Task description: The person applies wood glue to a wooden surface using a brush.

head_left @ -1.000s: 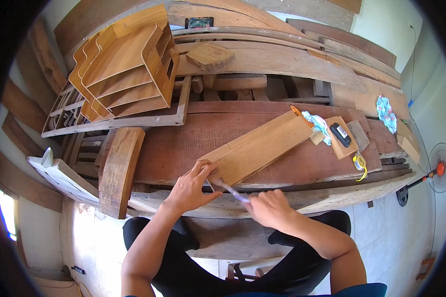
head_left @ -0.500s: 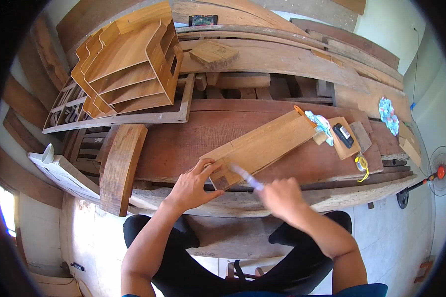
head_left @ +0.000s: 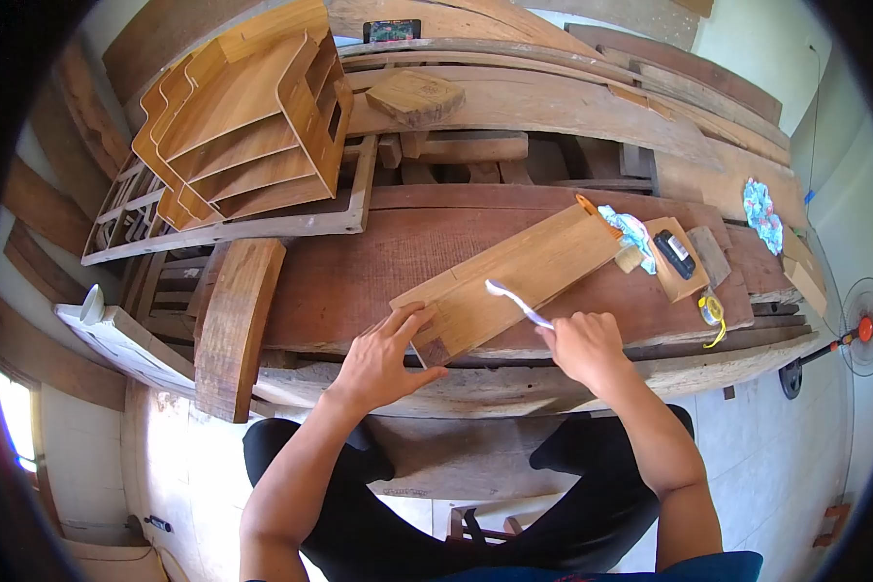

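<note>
A long light-brown wooden board (head_left: 524,274) lies aslant on the reddish plank, its near left end showing a dark patch. My left hand (head_left: 380,357) rests at that end, fingers stretched over the board's corner and thumb spread apart along the near side. In my right hand (head_left: 586,347) is a white and purple toothbrush (head_left: 519,302), gripped by the handle. Its bristle head overlaps the middle of the board. At the board's far right end lie an orange-handled tool (head_left: 599,215), a crumpled patterned cloth (head_left: 627,229) and a small wooden block (head_left: 629,258).
A tiered wooden organizer (head_left: 252,116) stands at the back left on a wooden frame. To the right are a black device (head_left: 674,254) on a small box, a tape measure (head_left: 710,308) and another cloth (head_left: 763,215). A thick timber (head_left: 241,330) juts out at left.
My right hand has moved up and to the right with the toothbrush, away from the board's near left end. My left hand stays at the board's corner.
</note>
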{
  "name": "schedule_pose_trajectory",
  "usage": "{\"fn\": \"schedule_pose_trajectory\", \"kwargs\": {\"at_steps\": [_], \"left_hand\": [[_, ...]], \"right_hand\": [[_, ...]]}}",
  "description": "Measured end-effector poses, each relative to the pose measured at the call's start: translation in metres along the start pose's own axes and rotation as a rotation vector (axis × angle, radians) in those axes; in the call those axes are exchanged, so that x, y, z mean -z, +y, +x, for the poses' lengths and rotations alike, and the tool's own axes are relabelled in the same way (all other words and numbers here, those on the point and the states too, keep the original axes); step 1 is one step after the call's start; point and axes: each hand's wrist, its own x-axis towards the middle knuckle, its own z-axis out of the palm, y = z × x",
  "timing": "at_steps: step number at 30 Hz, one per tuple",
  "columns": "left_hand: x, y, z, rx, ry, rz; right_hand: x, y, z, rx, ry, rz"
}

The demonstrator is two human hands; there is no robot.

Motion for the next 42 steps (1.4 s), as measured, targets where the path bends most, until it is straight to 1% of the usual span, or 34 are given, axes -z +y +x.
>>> {"fn": "schedule_pose_trajectory", "kwargs": {"at_steps": [1,3,4,5,7,8,9,11,12,13,15,17,18,21,22,23,25,26,27,29,30,31,33,35,36,39,40,41,42], "left_hand": [[-0.002,0.001,0.002,-0.032,0.041,0.017],[-0.008,-0.001,0.003,-0.004,0.04,-0.023],[-0.008,-0.002,0.003,0.008,0.025,-0.038],[-0.006,-0.002,0.006,0.017,0.008,-0.048],[-0.002,0.003,0.006,0.048,-0.035,-0.078],[-0.004,0.001,0.004,0.032,-0.021,-0.062],[-0.006,-0.002,0.003,0.013,-0.001,-0.046],[-0.009,-0.002,0.004,0.005,0.025,-0.043],[-0.008,-0.001,0.004,0.013,0.021,-0.051],[-0.007,-0.001,0.004,0.018,0.006,-0.055],[-0.007,0.0,0.007,0.015,0.001,-0.058],[-0.008,0.0,0.002,0.017,0.003,-0.062],[-0.007,0.001,0.001,0.01,0.013,-0.063],[-0.009,-0.001,0.004,-0.003,0.028,-0.081],[-0.009,-0.002,0.004,-0.004,0.015,-0.085],[-0.008,-0.002,0.006,-0.008,0.013,-0.072],[-0.006,0.001,0.005,-0.002,-0.001,-0.058],[-0.006,0.001,0.002,0.009,-0.012,-0.052],[-0.005,0.001,0.002,0.015,-0.017,-0.047],[-0.006,0.0,0.005,0.011,-0.004,-0.049],[-0.008,-0.002,0.004,0.001,0.001,-0.054],[-0.008,-0.004,0.005,-0.012,-0.001,-0.054],[-0.007,-0.003,0.007,-0.006,-0.014,-0.043],[-0.007,-0.002,0.002,0.014,-0.026,-0.042],[-0.006,-0.001,0.001,0.019,-0.029,-0.043],[-0.009,-0.004,0.005,0.019,-0.023,-0.059],[-0.009,-0.005,0.004,0.017,-0.037,-0.063],[-0.01,-0.005,0.005,0.024,-0.035,-0.047],[-0.01,-0.001,0.005,0.034,-0.036,-0.034]], "right_hand": [[0.0,0.004,0.0,-0.012,0.067,-0.035],[-0.007,-0.016,-0.012,0.109,-0.077,-0.006],[-0.006,-0.028,-0.017,0.2,-0.173,0.089],[-0.01,-0.028,-0.017,0.33,-0.191,0.076],[0.012,-0.013,-0.002,0.218,-0.239,0.108],[0.006,0.002,0.014,0.085,-0.198,0.156],[0.011,0.007,0.015,0.112,0.005,0.077],[0.009,-0.008,0.004,0.043,-0.138,0.07],[0.002,-0.02,-0.005,0.181,-0.186,-0.011],[-0.006,-0.029,-0.011,0.267,-0.258,0.137],[-0.019,-0.021,-0.011,0.328,-0.112,0.116],[0.014,-0.008,0.006,0.028,-0.144,0.157],[-0.009,0.008,0.017,0.013,0.1,-0.001],[0.005,-0.025,-0.008,0.187,-0.123,0.004],[-0.007,-0.032,-0.012,0.273,-0.218,0.123],[-0.017,-0.032,-0.013,0.356,-0.165,0.128],[-0.004,-0.017,0.0,0.133,-0.085,0.085],[0.008,-0.007,0.008,-0.012,-0.026,0.119],[-0.013,0.01,0.017,-0.005,0.18,0.032],[-0.006,-0.006,0.001,0.066,0.04,0.036],[-0.002,-0.021,-0.008,0.159,-0.116,0.036],[-0.011,-0.031,-0.014,0.257,-0.18,0.14],[-0.01,-0.026,-0.012,0.238,-0.129,0.061],[0.011,-0.004,0.008,0.005,-0.059,0.079],[-0.01,0.014,0.018,-0.011,0.114,0.032],[-0.003,-0.016,-0.005,0.132,-0.086,0.056],[-0.002,-0.027,-0.013,0.255,-0.21,0.136],[-0.018,-0.024,-0.009,0.355,-0.276,0.19],[-0.013,-0.018,-0.006,0.24,-0.255,0.146]]}}
